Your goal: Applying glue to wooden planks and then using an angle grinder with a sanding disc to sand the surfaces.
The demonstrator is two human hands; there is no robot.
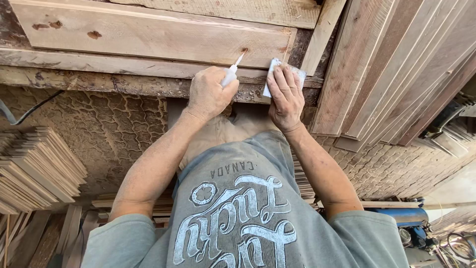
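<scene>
2 hands work at the near edge of a pale board (pixel 148 34) that lies across a rough bench (pixel 99 79). Our left hand (pixel 210 94) is closed around a small white tube (pixel 230 74); its thin nozzle points up and right, and its tip touches a dark knot at the board's lower right corner. Our right hand (pixel 286 97) lies flat, fingers (pixel 282 82) stretched out and close together, pressing a white rag (pixel 275 67) against the bench edge just right of the tube. The rag sticks out above and to both sides of the fingers.

The board shows 3 brown knots near its left end and a clean, straight lower edge. Its right end stops just short of a slanted plank (pixel 322 30). Beyond that, a stack of long planks (pixel 396 74) leans close to our right hand, so that side is tight. Left of the tube the bench edge runs open. A pile of thin slats (pixel 34 168) sits low at left, well apart from both hands.
</scene>
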